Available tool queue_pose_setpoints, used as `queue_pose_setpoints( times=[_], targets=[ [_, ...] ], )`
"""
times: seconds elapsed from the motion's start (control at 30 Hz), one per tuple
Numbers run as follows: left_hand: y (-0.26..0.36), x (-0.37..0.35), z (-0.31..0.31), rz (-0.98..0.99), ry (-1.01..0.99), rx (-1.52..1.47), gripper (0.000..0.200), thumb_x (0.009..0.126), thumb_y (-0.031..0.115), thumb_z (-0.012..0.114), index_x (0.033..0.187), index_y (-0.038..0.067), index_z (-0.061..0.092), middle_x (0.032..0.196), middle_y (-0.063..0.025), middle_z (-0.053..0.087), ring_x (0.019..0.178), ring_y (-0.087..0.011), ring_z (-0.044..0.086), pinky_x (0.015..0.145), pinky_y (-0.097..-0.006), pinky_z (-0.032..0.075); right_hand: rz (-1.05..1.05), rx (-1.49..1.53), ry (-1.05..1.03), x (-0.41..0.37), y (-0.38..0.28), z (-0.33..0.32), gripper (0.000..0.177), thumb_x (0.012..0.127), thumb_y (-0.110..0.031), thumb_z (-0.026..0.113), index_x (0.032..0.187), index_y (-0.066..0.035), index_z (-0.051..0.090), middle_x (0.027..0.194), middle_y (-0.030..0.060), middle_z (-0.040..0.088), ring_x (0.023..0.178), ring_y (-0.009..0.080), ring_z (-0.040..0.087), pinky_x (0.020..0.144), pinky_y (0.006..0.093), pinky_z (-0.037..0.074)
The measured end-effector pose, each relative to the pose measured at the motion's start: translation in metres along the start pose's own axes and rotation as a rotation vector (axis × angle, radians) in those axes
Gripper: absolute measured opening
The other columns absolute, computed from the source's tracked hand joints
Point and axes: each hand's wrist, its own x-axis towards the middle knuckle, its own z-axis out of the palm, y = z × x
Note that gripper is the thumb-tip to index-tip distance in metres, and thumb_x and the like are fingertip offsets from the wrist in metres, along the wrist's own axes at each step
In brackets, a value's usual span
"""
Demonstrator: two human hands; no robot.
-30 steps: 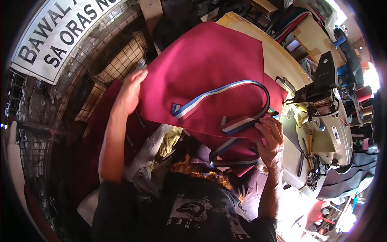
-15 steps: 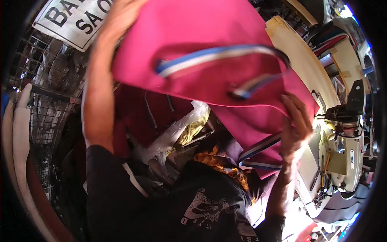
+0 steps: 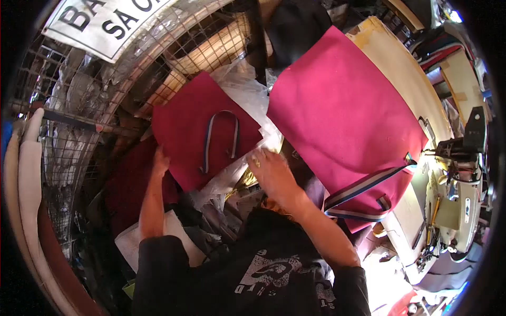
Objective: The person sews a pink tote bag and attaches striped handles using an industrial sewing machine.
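Observation:
A dark red fabric piece (image 3: 192, 124) with a striped strap (image 3: 208, 138) looped on its face lies between my hands. My left hand (image 3: 162, 163) is closed on its left edge, fingers partly hidden. At its lower right edge is my right hand (image 3: 270, 171), fingers curled onto the fabric. To the right, a larger pink-red piece (image 3: 345, 105) rests beside the machine, with a blue, white and black striped strap (image 3: 363, 187) across its lower end. Neither hand touches this larger piece.
A sewing machine (image 3: 464, 195) stands at the right. Wire mesh (image 3: 63, 174) and a lettered sign (image 3: 108, 26) are at the left. Clear plastic (image 3: 245, 87) lies behind the smaller piece, and a pale board (image 3: 400, 73) is behind the larger one.
The raised red piece has been lowered onto the right side. Both hands have moved down and left to the smaller piece, which now shows its strap.

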Motion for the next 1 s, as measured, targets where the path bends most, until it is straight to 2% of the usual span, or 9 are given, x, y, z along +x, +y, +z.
queue_pose_setpoints(
  times=[0.1, 0.2, 0.3, 0.33, 0.47, 0.57, 0.67, 0.83, 1.0],
  targets=[
    [-0.022, -0.002, 0.033, -0.171, 0.033, -0.128, 0.074, 0.093, 0.000, 0.066, 0.159, 0.004, 0.035, 0.160, -0.0232, 0.039, 0.145, -0.0364, 0.043, 0.121, -0.0450, 0.037, 0.074, 0.334, -0.128, -0.070, -0.017, -0.021, 0.047, 0.091, -0.017, 0.068, 0.135, -0.002, 0.059, 0.135, 0.0158, 0.060, 0.128, 0.0343, 0.056, 0.107, 0.0439, 0.048],
    [-0.026, 0.015, 0.034, -0.117, -0.033, 0.759, 0.074, 0.090, 0.019, 0.067, 0.156, 0.003, 0.039, 0.158, -0.0296, 0.038, 0.142, -0.0427, 0.045, 0.116, -0.0488, 0.041, 0.169, 0.602, -0.096, -0.151, -0.018, -0.056, 0.048, 0.098, -0.024, 0.066, 0.140, -0.005, 0.057, 0.140, 0.0145, 0.059, 0.131, 0.0321, 0.055, 0.108, 0.0434, 0.048],
    [-0.019, 0.044, 0.047, 0.167, 0.204, 0.732, 0.069, 0.091, 0.021, 0.072, 0.153, 0.008, 0.046, 0.164, -0.0286, 0.029, 0.144, -0.0451, 0.041, 0.112, -0.0534, 0.044, 0.342, 0.682, -0.091, -0.229, -0.011, -0.071, 0.051, 0.099, -0.026, 0.067, 0.144, -0.007, 0.055, 0.140, 0.0178, 0.060, 0.130, 0.0355, 0.056, 0.112, 0.0443, 0.045],
    [0.004, 0.047, 0.048, 0.249, 0.251, 0.694, 0.064, 0.093, 0.019, 0.071, 0.152, 0.008, 0.048, 0.164, -0.0271, 0.029, 0.145, -0.0450, 0.040, 0.111, -0.0530, 0.046, 0.408, 0.742, 0.059, -0.250, -0.012, -0.073, 0.044, 0.096, -0.021, 0.071, 0.137, -0.007, 0.063, 0.133, 0.0157, 0.066, 0.125, 0.0337, 0.061, 0.104, 0.0421, 0.052],
    [0.195, -0.009, 0.075, 0.753, 0.250, 0.299, 0.048, 0.099, 0.010, 0.063, 0.147, 0.008, 0.054, 0.162, -0.0201, 0.038, 0.144, -0.0409, 0.043, 0.110, -0.0489, 0.047, 0.766, 0.689, 0.233, -0.311, -0.006, -0.086, 0.026, 0.095, -0.013, 0.072, 0.119, -0.002, 0.073, 0.115, 0.0159, 0.074, 0.106, 0.0308, 0.071, 0.091, 0.0407, 0.057],
    [0.325, -0.082, 0.094, 1.081, 0.256, 0.169, 0.038, 0.100, 0.006, 0.060, 0.138, 0.007, 0.061, 0.154, -0.0159, 0.049, 0.143, -0.0368, 0.046, 0.112, -0.0470, 0.046, 1.080, 0.719, 0.392, -0.346, -0.006, -0.072, 0.026, 0.097, -0.014, 0.069, 0.120, -0.002, 0.072, 0.113, 0.0169, 0.073, 0.101, 0.0343, 0.072, 0.090, 0.0416, 0.057],
    [0.412, -0.174, 0.109, 1.300, 0.150, 0.078, 0.031, 0.097, 0.002, 0.061, 0.128, 0.003, 0.066, 0.144, -0.0150, 0.058, 0.138, -0.0365, 0.051, 0.112, -0.0465, 0.046, 1.137, 0.653, 0.609, -0.331, -0.005, -0.071, 0.026, 0.098, -0.015, 0.068, 0.119, 0.000, 0.071, 0.104, 0.0175, 0.073, 0.093, 0.0312, 0.073, 0.082, 0.0380, 0.058],
    [0.431, -0.297, 0.149, 1.881, -0.179, 0.089, 0.032, 0.089, 0.001, 0.066, 0.121, 0.001, 0.068, 0.133, -0.0174, 0.062, 0.132, -0.0406, 0.055, 0.111, -0.0537, 0.046, 1.079, 0.953, 0.935, -0.307, 0.007, -0.034, 0.037, 0.105, -0.025, 0.063, 0.131, 0.000, 0.063, 0.097, 0.0142, 0.073, 0.093, 0.0201, 0.072, 0.080, 0.0336, 0.056],
    [0.381, -0.345, 0.214, 2.051, -0.171, 0.364, 0.041, 0.088, 0.016, 0.069, 0.128, 0.010, 0.063, 0.141, -0.0152, 0.054, 0.135, -0.0379, 0.048, 0.112, -0.0590, 0.038, 0.980, 1.214, 0.907, -0.300, 0.006, -0.039, 0.044, 0.110, -0.031, 0.053, 0.138, 0.003, 0.057, 0.119, 0.0140, 0.069, 0.114, 0.0178, 0.062, 0.100, 0.0326, 0.048]
  ],
)
